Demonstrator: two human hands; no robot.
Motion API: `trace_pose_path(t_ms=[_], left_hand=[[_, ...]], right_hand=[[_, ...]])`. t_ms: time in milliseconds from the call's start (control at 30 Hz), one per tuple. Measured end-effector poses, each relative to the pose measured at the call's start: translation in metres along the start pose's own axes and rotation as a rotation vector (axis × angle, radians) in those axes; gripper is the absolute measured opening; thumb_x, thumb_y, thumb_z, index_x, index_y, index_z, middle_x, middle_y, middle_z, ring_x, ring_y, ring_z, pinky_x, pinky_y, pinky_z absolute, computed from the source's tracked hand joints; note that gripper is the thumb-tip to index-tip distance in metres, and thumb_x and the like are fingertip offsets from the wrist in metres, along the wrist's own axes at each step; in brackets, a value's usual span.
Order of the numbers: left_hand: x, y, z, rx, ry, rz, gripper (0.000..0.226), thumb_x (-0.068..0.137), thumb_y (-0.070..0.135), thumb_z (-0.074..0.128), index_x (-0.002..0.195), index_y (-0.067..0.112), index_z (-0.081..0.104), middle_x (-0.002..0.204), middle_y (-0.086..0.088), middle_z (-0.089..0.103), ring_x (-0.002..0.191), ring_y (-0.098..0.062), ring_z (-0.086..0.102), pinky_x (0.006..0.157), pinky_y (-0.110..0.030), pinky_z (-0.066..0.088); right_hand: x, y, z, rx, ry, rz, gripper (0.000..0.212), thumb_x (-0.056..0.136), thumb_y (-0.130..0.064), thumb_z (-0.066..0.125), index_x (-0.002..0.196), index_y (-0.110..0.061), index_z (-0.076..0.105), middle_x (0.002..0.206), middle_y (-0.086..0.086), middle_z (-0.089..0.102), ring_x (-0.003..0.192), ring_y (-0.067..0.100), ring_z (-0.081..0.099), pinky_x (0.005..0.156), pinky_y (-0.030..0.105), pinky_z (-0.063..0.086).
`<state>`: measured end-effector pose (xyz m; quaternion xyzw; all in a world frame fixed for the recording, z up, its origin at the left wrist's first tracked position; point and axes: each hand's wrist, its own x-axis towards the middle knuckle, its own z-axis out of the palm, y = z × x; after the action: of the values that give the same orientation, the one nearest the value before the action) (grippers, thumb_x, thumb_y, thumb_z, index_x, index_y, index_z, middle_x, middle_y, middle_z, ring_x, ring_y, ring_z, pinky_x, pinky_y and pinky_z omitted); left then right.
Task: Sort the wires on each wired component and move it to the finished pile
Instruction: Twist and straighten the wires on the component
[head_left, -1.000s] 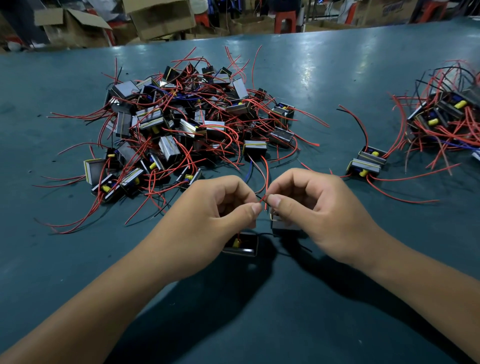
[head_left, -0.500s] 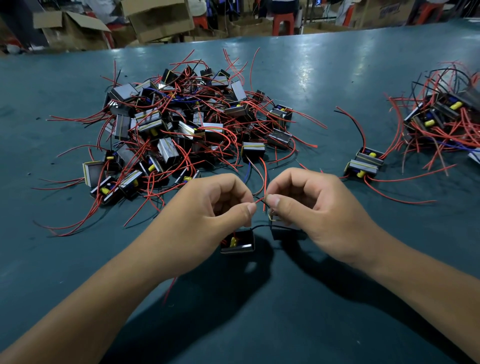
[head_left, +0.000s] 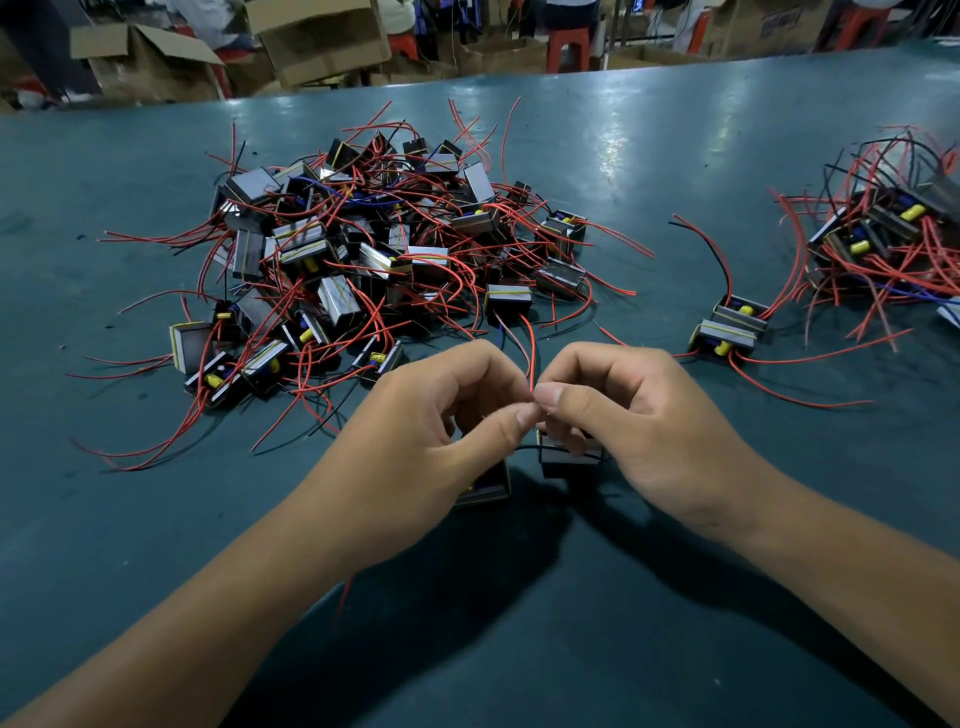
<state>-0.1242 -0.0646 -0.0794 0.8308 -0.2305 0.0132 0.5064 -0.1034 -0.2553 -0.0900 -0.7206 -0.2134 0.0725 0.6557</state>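
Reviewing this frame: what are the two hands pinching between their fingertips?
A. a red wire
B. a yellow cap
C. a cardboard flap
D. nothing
A: the left hand and right hand meet fingertip to fingertip on a red wire that rises between them.

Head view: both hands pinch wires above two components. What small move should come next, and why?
Probably draw the red wire clear between the thumbs. The left hand and right hand meet at it, and both components sit under the hands, not yet in the finished pile on the right.
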Motion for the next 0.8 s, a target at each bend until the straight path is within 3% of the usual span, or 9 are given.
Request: trace_pose_path(t_ms=[167,300,567,667,800], left_hand=[[0.0005,0.0011,0.0009,-0.008,0.024,-0.020,0.010,0.092,0.029,0.062,0.086,0.021,0.065,0.071,-0.004,0.063,0.062,-0.022,0.056,0.056,-0.037,0.045],[0.0011,0.0020,0.0007,-0.096,0.013,-0.066,0.011,0.095,0.020,0.065,0.086,0.015,0.066,0.064,0.004,0.062,0.057,-0.006,0.051,0.054,-0.022,0.042],[0.0025,0.0031,-0.0005,-0.182,0.040,-0.130,0.014,0.096,0.014,0.065,0.082,0.011,0.066,0.058,0.006,0.056,0.056,-0.014,0.045,0.053,-0.030,0.037],[0.0022,0.0033,-0.0006,-0.163,0.039,-0.105,0.014,0.094,0.017,0.064,0.081,0.012,0.066,0.057,0.008,0.055,0.054,-0.008,0.045,0.053,-0.027,0.038],[0.0007,0.0040,0.0018,-0.149,0.023,-0.068,0.011,0.091,0.023,0.061,0.084,0.014,0.065,0.060,0.009,0.055,0.054,-0.006,0.043,0.051,-0.019,0.035]], right_hand=[[0.0002,-0.0010,-0.0010,0.069,-0.009,0.049,0.020,0.090,-0.013,0.056,0.073,-0.010,0.066,0.064,0.004,0.060,0.060,0.013,0.053,0.054,0.018,0.043],[0.0005,-0.0013,-0.0007,0.128,-0.004,0.060,0.025,0.091,-0.010,0.056,0.070,-0.014,0.069,0.064,0.008,0.063,0.061,0.022,0.054,0.049,0.019,0.043],[0.0021,-0.0014,-0.0037,0.144,-0.010,0.058,0.016,0.086,-0.013,0.055,0.080,-0.005,0.067,0.060,0.008,0.064,0.059,0.030,0.052,0.048,0.020,0.043],[0.0017,-0.0029,-0.0027,0.154,-0.007,0.059,0.016,0.086,-0.015,0.056,0.079,-0.007,0.067,0.060,0.008,0.063,0.060,0.029,0.054,0.047,0.020,0.043],[0.0002,-0.0048,0.0011,0.160,-0.011,0.068,0.016,0.084,-0.015,0.057,0.071,-0.008,0.064,0.061,0.003,0.061,0.057,0.016,0.058,0.046,0.020,0.043]])
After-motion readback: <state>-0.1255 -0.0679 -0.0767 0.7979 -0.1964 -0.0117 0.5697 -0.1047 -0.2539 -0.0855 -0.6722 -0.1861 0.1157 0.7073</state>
